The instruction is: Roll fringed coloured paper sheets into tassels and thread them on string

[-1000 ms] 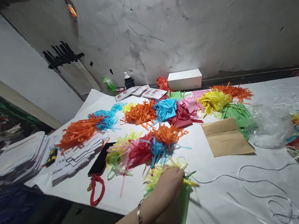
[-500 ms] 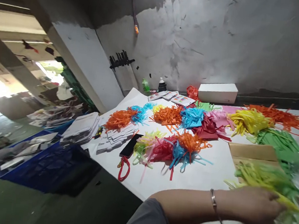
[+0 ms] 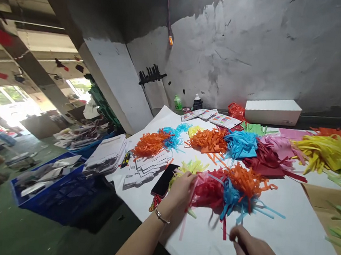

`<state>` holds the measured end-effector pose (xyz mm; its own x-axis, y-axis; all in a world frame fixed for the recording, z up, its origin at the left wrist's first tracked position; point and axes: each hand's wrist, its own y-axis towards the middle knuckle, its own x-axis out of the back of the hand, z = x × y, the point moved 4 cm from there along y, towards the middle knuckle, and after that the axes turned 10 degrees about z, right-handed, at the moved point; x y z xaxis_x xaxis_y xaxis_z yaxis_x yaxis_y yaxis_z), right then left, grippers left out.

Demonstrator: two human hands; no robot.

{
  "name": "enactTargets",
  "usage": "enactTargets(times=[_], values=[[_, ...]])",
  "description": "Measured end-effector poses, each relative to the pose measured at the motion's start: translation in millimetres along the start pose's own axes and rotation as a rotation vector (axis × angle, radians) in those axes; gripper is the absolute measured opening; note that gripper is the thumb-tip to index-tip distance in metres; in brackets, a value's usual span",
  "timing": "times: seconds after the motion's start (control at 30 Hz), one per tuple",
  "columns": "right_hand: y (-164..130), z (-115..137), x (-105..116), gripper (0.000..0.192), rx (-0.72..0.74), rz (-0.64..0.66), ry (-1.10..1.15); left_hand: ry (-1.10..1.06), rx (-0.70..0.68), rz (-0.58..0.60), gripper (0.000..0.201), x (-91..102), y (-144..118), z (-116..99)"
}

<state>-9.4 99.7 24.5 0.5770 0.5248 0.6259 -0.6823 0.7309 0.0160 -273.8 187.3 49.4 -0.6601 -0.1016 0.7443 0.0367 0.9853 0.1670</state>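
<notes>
My left hand (image 3: pixel 179 191), with a bracelet at the wrist, rests at the left end of a row of fringed paper strips. Its fingers close on the pale pink strips (image 3: pixel 199 181), beside pale yellow strips (image 3: pixel 195 165); the fingertips are partly hidden. Crimson strips (image 3: pixel 211 190), blue strips (image 3: pixel 230 196) and orange strips (image 3: pixel 248 182) continue the row. My right hand (image 3: pixel 251 247) is just in front of the blue strips, thumb and forefinger pinched together. Whatever lies in that pinch is too small and blurred to name.
A black phone (image 3: pixel 165 180) lies left of my left hand, near stacked white cards (image 3: pixel 146 167). More coloured bundles (image 3: pixel 241 145) line the back of the table, before a white box (image 3: pixel 272 110). Brown cardboard (image 3: pixel 321 204) lies right; a blue crate (image 3: pixel 50 196) stands left on the floor.
My left hand has swung from the yellow-green strips at far right to the pink strips near the phone. My right hand has come into view. The camera has turned left.
</notes>
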Motion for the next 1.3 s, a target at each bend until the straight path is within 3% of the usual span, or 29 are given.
enactTargets(times=[0.07, 0.17, 0.3, 0.5, 0.63, 0.7, 0.8, 0.93, 1.0, 1.07, 1.13, 1.2, 1.23, 1.3], values=[[34.6, 8.9, 3.8, 0.018, 0.053, 0.048, -0.039, -0.04, 0.01, 0.012, 0.02, 4.2, 3.6, 5.3], [68.1, 18.3, 9.9, 0.018, 0.082, -0.009, -0.054, -0.143, 0.028, -0.035, 0.013, 22.6, 1.3, 8.4], [87.6, 32.2, 6.7, 0.02, 0.17, -0.107, -0.036, -0.356, 0.077, -0.075, 0.025, 41.2, -8.3, 15.1], [108.4, 55.3, -17.3, 0.031, 0.446, -0.191, -0.014, -0.524, 0.098, -0.088, 0.034, 21.0, -20.1, 12.6], [120.1, 59.1, -21.2, 0.024, 0.509, -0.255, 0.098, -0.531, 0.078, -0.064, 0.033, 7.0, -22.4, 6.4], [118.9, 56.6, -8.1, 0.021, 0.487, -0.339, 0.194, -0.504, 0.061, -0.057, 0.028, 5.8, -21.9, 8.5], [105.3, 44.2, 29.1, 0.017, 0.369, -0.541, 0.392, -0.427, 0.038, -0.062, 0.018, 9.7, -20.4, 20.6], [73.2, 26.5, 76.3, 0.017, 0.211, -0.71, 0.629, -0.329, 0.024, -0.185, 0.017, 25.4, -25.8, 33.1], [57.9, 26.1, 84.2, 0.021, 0.129, -0.663, 0.701, -0.309, 0.006, -0.27, 0.022, 35.4, -35.6, 22.7], [46.0, 33.9, 79.2, 0.024, 0.06, -0.53, 0.745, -0.303, -0.081, -0.268, 0.024, 40.2, -49.1, -4.5], [37.5, 47.5, 66.4, 0.025, 0.047, -0.375, 0.774, -0.317, -0.253, -0.116, 0.027, 33.2, -63.7, -43.8], [30.7, 60.1, 51.8, 0.024, 0.073, -0.251, 0.812, -0.408, -0.399, 0.124, 0.034, 13.7, -78.1, -80.6], [27.2, 63.7, 45.5, 0.023, 0.085, -0.214, 0.845, -0.495, -0.418, 0.225, 0.034, 1.4, -84.2, -93.6], [18.5, 63.5, 36.5, 0.023, 0.082, -0.196, 0.892, -0.73, -0.323, 0.349, 0.027, -24.8, -92.3, -105.3]])
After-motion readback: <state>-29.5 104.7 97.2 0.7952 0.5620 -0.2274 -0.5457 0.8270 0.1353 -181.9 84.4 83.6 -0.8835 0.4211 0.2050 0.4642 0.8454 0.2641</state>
